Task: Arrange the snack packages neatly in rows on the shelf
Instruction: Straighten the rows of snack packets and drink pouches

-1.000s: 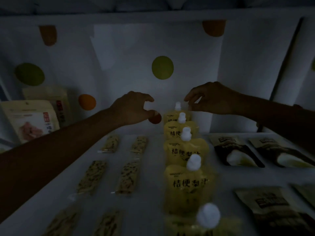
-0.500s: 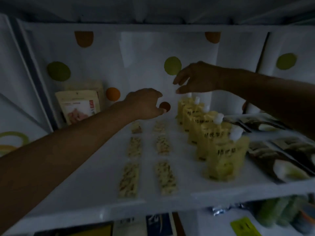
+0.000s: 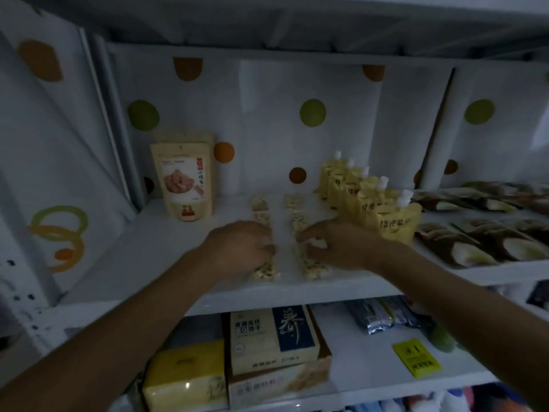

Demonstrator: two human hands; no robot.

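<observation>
Snack bars lie in two columns mid-shelf, beside the pouches. Both hands have dropped from the pouches' far end: left hand and right hand each rest fingers on a front bar, their grip unclear. The pouch row looks finished; bar straightening seems next.

Matt white shelf; clear glossy film on bars; smooth plastic pouches; printed cardboard box below.

left hand, right hand lowered onto snack bars
</observation>
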